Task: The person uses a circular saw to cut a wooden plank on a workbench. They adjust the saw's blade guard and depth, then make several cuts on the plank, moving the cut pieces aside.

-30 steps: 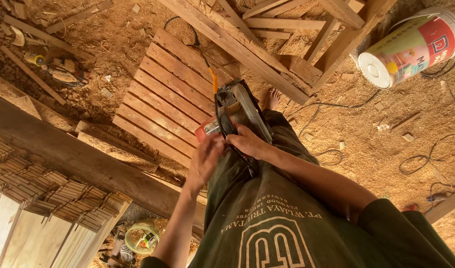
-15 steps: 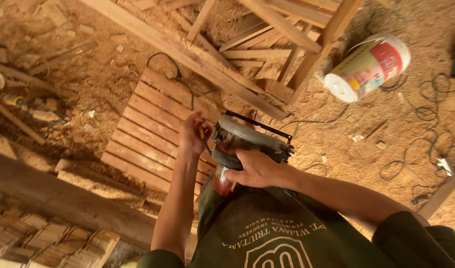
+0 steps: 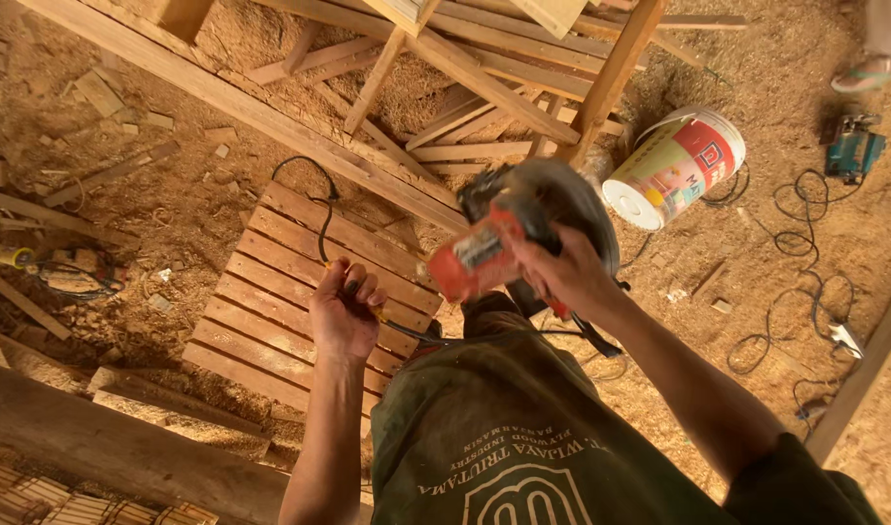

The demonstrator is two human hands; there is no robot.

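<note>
My right hand [image 3: 562, 272] grips the handle of a circular saw [image 3: 523, 228] with an orange and grey body, held up in front of my chest. My left hand [image 3: 343, 311] is closed around the saw's black power cord [image 3: 321, 209], which loops up over a slatted wooden panel [image 3: 290, 282] lying on the sawdust floor below. My dark green shirt [image 3: 504, 437] fills the lower middle of the view.
A white and red bucket [image 3: 674, 170] lies on its side to the right. Long wooden beams [image 3: 270, 117] and a frame cross the top. A teal power tool [image 3: 851, 146] and tangled cables [image 3: 796, 292] lie at right. Someone's sandalled foot [image 3: 873, 68] shows top right.
My right hand has lifted the saw up and to the right. My left hand left the saw's body and moved left, now gripping the cord.
</note>
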